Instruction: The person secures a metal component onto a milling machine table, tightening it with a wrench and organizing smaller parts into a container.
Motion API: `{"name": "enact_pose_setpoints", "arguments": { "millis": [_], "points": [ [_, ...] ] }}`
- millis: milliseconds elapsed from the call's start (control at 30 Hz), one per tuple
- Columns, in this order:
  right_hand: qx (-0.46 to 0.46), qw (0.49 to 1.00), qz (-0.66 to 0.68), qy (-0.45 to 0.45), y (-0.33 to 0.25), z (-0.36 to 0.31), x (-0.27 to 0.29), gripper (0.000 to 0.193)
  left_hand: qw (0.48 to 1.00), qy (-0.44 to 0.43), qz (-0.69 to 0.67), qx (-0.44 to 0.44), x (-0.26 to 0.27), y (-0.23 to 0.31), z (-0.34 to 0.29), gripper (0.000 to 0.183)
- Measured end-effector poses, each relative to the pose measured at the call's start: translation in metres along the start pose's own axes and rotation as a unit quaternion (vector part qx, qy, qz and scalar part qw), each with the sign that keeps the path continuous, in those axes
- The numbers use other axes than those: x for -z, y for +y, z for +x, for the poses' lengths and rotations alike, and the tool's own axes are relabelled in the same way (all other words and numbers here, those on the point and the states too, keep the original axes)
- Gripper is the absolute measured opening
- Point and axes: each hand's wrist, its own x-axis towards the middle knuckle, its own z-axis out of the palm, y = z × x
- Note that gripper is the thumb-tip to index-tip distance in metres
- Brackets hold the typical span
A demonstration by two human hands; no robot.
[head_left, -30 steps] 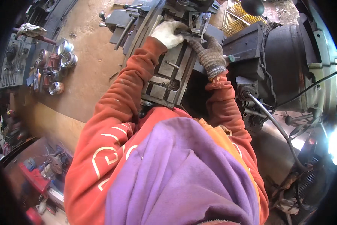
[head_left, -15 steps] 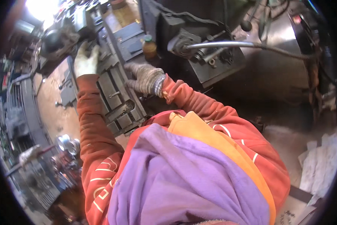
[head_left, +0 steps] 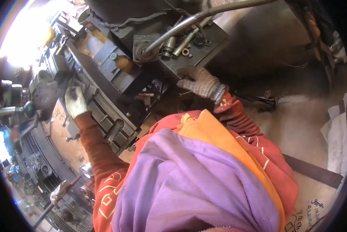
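My left hand [head_left: 76, 102], in a pale glove, is over the slotted metal machine table [head_left: 97, 101]. Its fingers curve with a gap between them and the thumb, and nothing shows in it. To the right, my right hand [head_left: 201, 83] wears a grey-brown knitted glove. Its fingers stretch out with the thumb apart, holding nothing that I can see. It is nearest the front edge of a dark metal shelf [head_left: 216, 49], where cylindrical metal tools [head_left: 186, 42] and a small ring [head_left: 185, 52] lie. Contact with the shelf is unclear.
An amber bottle [head_left: 124, 63] with a green cap stands beyond the machine table. A bent metal pipe [head_left: 173, 31] crosses above the shelf. At the left is a lever with a dark knob [head_left: 29, 109]. White sheets [head_left: 337, 135] lie at the far right.
The view has turned, and the machine now sits further left. My right hand has moved away from the machine table toward the shelf. My left hand's fingers are more curved.
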Motion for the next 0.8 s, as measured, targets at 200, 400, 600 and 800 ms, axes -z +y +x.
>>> {"name": "enact_pose_setpoints", "arguments": {
  "millis": [200,400,600,800],
  "points": [
    [0.034,0.989,0.042,0.139,0.031,-0.031,0.043,0.049,0.999,0.002,-0.042,-0.021,0.024,0.123,-0.083,0.034],
    [0.014,0.987,0.031,0.160,0.057,-0.032,0.063,0.048,0.942,-0.148,-0.111,-0.280,-0.021,0.217,-0.139,0.022],
    [0.049,0.973,-0.185,0.130,0.017,0.006,0.052,0.052,0.911,-0.229,-0.155,-0.306,-0.066,0.262,-0.168,0.024],
    [0.281,0.843,-0.326,0.323,0.065,0.080,0.012,0.029,0.899,-0.247,-0.216,-0.288,-0.080,0.295,-0.176,0.026]
  ]
}}
